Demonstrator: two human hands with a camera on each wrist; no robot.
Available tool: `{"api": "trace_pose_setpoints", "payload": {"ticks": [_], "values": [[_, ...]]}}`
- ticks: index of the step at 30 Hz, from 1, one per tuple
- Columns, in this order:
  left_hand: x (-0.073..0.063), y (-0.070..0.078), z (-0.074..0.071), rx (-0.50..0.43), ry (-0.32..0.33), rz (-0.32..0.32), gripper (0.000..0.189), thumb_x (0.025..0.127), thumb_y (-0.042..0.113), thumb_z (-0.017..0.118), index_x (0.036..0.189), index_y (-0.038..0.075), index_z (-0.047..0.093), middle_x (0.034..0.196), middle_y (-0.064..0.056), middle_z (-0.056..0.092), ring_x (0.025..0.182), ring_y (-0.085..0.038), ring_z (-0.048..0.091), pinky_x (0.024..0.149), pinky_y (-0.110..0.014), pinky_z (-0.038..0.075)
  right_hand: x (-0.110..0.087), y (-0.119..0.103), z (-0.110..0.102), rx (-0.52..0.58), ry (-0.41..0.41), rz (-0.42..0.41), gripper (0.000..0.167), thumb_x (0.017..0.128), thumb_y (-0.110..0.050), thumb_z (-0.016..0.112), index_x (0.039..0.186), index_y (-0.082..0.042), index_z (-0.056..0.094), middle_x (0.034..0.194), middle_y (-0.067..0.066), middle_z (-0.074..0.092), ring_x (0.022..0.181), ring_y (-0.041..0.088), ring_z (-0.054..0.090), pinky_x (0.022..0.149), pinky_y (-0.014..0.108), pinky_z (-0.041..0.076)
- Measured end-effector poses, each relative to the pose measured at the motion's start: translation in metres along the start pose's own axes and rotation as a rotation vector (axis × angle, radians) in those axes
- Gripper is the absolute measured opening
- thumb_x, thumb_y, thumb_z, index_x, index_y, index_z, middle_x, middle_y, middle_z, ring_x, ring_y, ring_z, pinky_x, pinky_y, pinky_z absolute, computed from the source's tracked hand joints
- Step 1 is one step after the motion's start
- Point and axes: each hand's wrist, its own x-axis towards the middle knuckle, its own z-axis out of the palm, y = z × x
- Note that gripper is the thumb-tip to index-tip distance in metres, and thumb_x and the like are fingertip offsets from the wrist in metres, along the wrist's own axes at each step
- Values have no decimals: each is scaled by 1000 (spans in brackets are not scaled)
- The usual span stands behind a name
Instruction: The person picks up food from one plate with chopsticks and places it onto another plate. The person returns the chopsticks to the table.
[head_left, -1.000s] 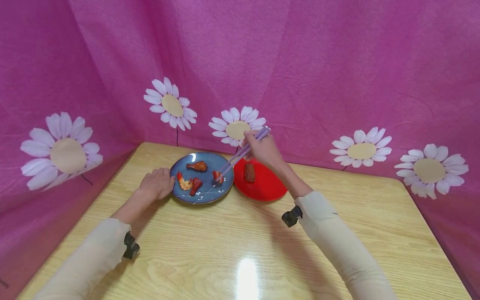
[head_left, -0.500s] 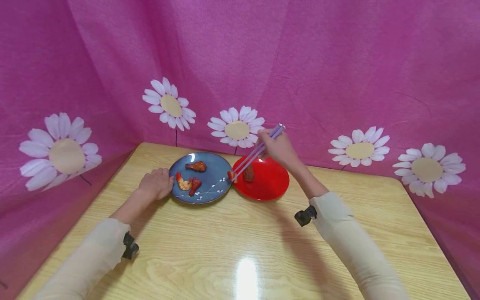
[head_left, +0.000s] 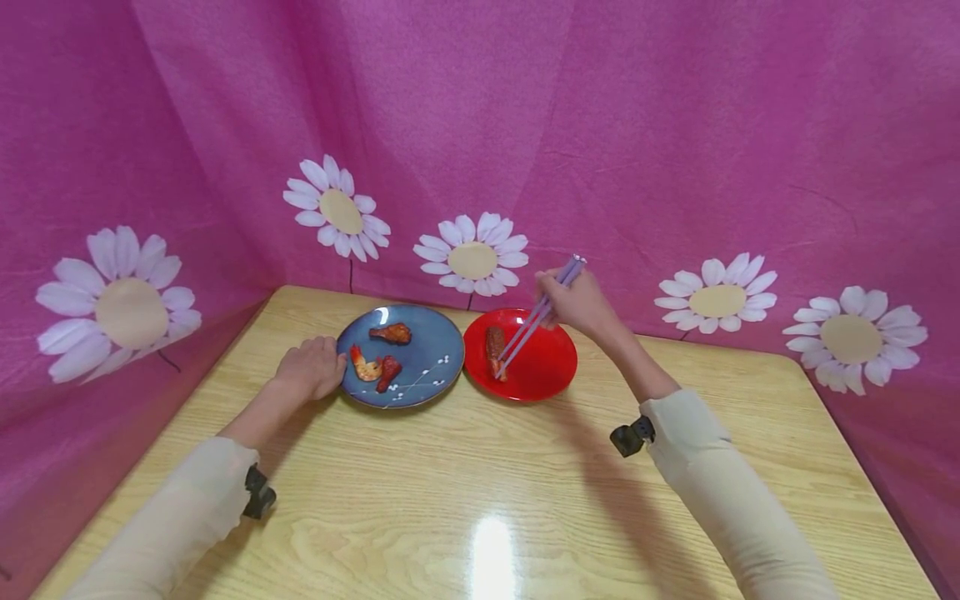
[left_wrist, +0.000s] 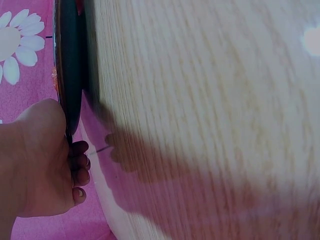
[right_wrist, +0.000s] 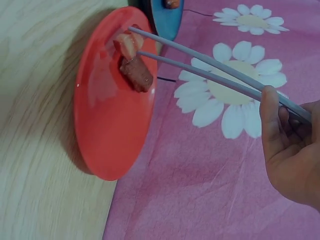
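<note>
My right hand (head_left: 583,304) holds a pair of purple chopsticks (head_left: 540,311) over the red plate (head_left: 543,371). Their tips stand at a small red-and-pale piece of food (right_wrist: 127,45), which lies against a brown chunk of meat (right_wrist: 136,75) on that plate. The tips are slightly apart, one at each side of the piece. My left hand (head_left: 313,367) grips the left rim of the blue plate (head_left: 427,333), its fingers curled under the edge in the left wrist view. That plate bears a drumstick (head_left: 392,333), a shrimp (head_left: 365,367) and a smaller red drumstick (head_left: 388,372).
Both plates stand side by side near the back of a light wooden table (head_left: 420,492). Behind and to the left hangs a pink cloth (head_left: 600,150) with large white daisies. A black wrist camera (head_left: 632,437) sits on the right sleeve.
The red-and-pale piece has moved right with the chopsticks, from the blue plate across the rims onto the red plate beside the brown meat. The left hand stays at its rim.
</note>
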Motion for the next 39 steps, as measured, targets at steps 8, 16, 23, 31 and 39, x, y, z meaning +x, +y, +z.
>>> {"api": "trace_pose_setpoints", "payload": {"ticks": [8, 16, 23, 31, 39], "values": [[1, -1, 1, 3, 13, 3, 40, 104, 24, 38, 108, -14, 50, 100, -25, 55, 101, -43, 55, 84, -55, 46, -1, 7, -4, -8, -3, 25, 38, 103, -17, 48, 79, 10, 60, 61, 14, 63, 51, 20, 67, 53, 39, 57], [-2, 1, -1, -2, 41, 14, 38, 103, 22, 38, 105, -14, 51, 98, -26, 55, 101, -45, 55, 84, -56, 46, -2, 9, -4, -45, -5, 16, 40, 104, -18, 47, 81, 11, 61, 62, 16, 64, 51, 20, 67, 55, 43, 57], [-3, 2, -1, -7, 47, 14, 37, 103, 21, 39, 105, -13, 50, 100, -28, 55, 104, -47, 54, 84, -57, 45, -2, 9, -3, -32, -25, 46, 40, 103, -19, 48, 83, 11, 64, 62, 15, 65, 51, 20, 67, 52, 38, 57], [-1, 0, 0, -9, 43, 11, 37, 103, 22, 39, 104, -13, 52, 98, -26, 56, 101, -46, 55, 83, -57, 45, -1, 3, -6, 26, -60, 35, 36, 104, -13, 48, 86, 14, 61, 66, 18, 65, 52, 19, 67, 54, 35, 57], [-2, 1, -2, -11, 36, 10, 37, 103, 22, 40, 105, -13, 51, 98, -26, 55, 101, -45, 55, 82, -57, 45, -1, 1, 1, 153, -55, 50, 30, 103, -14, 52, 93, 14, 61, 76, 21, 68, 55, 14, 67, 56, 31, 57]]}}
